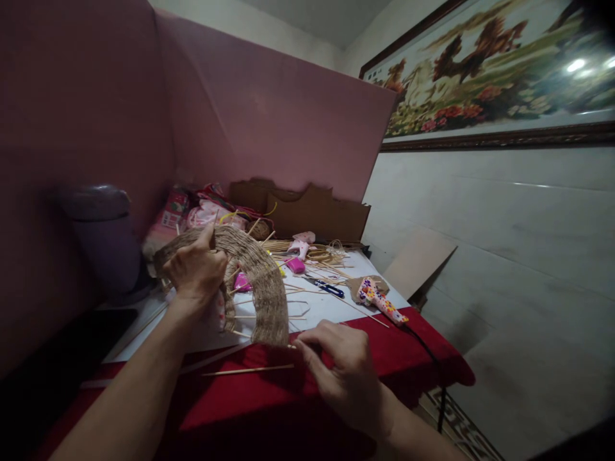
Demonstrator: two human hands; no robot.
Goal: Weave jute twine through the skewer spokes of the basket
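Observation:
My left hand (196,269) is closed around the top of a curved, arch-shaped piece wrapped in brown jute twine (262,282), holding it upright over the table. Thin wooden sticks poke out of the arch. My right hand (343,368) sits at the arch's lower right end, with its fingers pinched together on a thin stick or twine end that I cannot make out clearly. A loose wooden skewer (247,370) lies on the red tablecloth (418,349) between my arms.
A white sheet (331,307) covers the tabletop. On it lie a patterned glue gun (382,301) with a black cord, a pink glue gun (300,246), blue-handled snips (329,288), scattered sticks and cardboard pieces (317,211). A grey bin (103,237) stands left. Pink panels wall the back.

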